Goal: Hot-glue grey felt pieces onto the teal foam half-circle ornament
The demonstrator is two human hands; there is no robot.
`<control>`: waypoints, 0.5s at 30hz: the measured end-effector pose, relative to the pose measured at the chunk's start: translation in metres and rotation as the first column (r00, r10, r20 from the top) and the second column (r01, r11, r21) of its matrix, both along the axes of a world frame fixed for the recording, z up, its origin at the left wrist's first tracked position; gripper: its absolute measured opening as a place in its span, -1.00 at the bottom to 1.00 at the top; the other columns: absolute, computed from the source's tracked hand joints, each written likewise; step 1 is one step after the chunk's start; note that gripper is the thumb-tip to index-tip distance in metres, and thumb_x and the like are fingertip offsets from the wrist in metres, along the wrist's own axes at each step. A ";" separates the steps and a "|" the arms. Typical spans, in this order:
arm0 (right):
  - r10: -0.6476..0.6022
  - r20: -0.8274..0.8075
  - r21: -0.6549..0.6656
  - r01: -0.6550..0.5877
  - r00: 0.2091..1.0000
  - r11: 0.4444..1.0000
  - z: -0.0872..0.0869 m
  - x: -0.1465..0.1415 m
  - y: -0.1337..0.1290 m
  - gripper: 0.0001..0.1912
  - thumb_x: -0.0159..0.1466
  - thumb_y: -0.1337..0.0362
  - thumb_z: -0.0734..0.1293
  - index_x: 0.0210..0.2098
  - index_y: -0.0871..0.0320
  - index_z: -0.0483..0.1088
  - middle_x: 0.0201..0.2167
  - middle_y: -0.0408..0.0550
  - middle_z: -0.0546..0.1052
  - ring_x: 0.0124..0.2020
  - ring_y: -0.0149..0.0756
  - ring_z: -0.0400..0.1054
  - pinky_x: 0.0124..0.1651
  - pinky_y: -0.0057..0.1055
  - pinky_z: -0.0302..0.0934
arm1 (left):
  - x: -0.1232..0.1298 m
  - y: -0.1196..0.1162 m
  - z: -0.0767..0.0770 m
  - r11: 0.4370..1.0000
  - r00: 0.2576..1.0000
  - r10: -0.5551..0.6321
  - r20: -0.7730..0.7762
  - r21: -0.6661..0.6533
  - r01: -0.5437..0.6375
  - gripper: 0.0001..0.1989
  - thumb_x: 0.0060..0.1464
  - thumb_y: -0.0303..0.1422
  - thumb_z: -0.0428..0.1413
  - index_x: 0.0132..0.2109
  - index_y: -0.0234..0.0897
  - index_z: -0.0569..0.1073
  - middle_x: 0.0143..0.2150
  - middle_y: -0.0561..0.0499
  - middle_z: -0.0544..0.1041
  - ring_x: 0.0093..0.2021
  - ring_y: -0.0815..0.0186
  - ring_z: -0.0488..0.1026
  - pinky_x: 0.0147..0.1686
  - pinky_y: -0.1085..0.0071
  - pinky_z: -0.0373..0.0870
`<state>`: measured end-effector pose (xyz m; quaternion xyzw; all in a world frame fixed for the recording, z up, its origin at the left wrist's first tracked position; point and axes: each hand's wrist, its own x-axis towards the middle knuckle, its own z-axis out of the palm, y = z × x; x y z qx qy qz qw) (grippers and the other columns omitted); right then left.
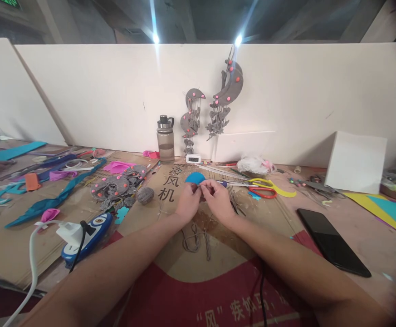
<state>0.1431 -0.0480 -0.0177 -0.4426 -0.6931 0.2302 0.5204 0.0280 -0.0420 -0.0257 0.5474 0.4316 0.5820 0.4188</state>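
Head view showed the left hand [188, 203] gripping the blue piece [194, 177], which jutted toward the cardboard's [269, 213] far edge, the right hand [218, 200] pinching alongside, on what I couldn't tell

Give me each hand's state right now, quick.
Left hand: closed on the blue piece.
Right hand: pinched closed beside it; anything held can't be told.

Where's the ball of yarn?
In the head view, the grey ball of yarn sits left of the left hand, just right of the grey pieces with pink dots.
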 end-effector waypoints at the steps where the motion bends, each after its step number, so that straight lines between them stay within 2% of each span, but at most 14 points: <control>1: 0.002 -0.010 -0.006 -0.002 1.000 1.000 0.000 0.000 0.000 -0.84 0.23 0.21 0.20 -0.32 0.11 0.39 -0.52 -0.18 0.34 -0.48 -0.37 0.20 -0.33 -0.42 0.17 | 0.000 0.000 0.001 1.000 0.998 -0.009 0.057 -0.022 0.011 -0.88 0.00 -0.41 0.11 -0.45 -0.26 0.32 -0.53 0.07 0.38 -0.49 0.37 0.32 -0.38 0.40 0.30; 4: -0.012 -0.028 -0.011 0.012 1.000 1.000 -0.001 0.001 0.002 -0.90 0.21 0.23 0.21 -0.32 0.10 0.32 -0.54 -0.21 0.29 -0.51 -0.38 0.18 -0.39 -0.43 0.14 | -0.001 0.003 -0.002 0.994 0.973 -0.043 0.225 -0.085 0.063 -0.87 -0.02 -0.35 0.14 -0.32 -0.26 0.34 -0.41 0.04 0.46 -0.43 0.35 0.39 -0.36 0.37 0.37; 8: -0.013 -0.044 -0.010 0.013 0.999 1.000 -0.002 0.003 0.005 -0.86 0.20 0.24 0.23 -0.25 0.11 0.23 -0.53 -0.24 0.28 -0.50 -0.38 0.19 -0.38 -0.43 0.12 | -0.004 0.010 -0.008 0.991 0.954 -0.044 0.296 -0.108 0.079 -0.79 -0.05 -0.33 0.17 -0.27 -0.26 0.32 -0.29 0.01 0.49 -0.35 0.33 0.43 -0.32 0.34 0.40; 12: -0.028 -0.029 -0.034 0.027 0.999 0.999 -0.005 0.005 0.010 -0.77 0.19 0.22 0.24 -0.17 0.14 0.24 -0.52 -0.23 0.29 -0.48 -0.36 0.20 -0.35 -0.41 0.12 | -0.005 0.010 -0.006 0.997 0.959 -0.008 0.282 -0.076 0.030 -0.83 -0.07 -0.35 0.17 -0.37 -0.26 0.30 -0.42 0.09 0.43 -0.40 0.39 0.37 -0.28 0.40 0.34; 15: -0.033 0.004 -0.039 0.033 0.999 0.999 -0.005 0.008 0.012 -0.84 0.20 0.19 0.22 -0.27 0.13 0.31 -0.50 -0.19 0.34 -0.47 -0.37 0.19 -0.35 -0.41 0.09 | -0.006 0.007 -0.002 0.998 0.969 0.012 0.245 -0.068 0.005 -0.83 -0.10 -0.36 0.19 -0.43 -0.27 0.32 -0.48 0.13 0.40 -0.42 0.42 0.33 -0.27 0.43 0.28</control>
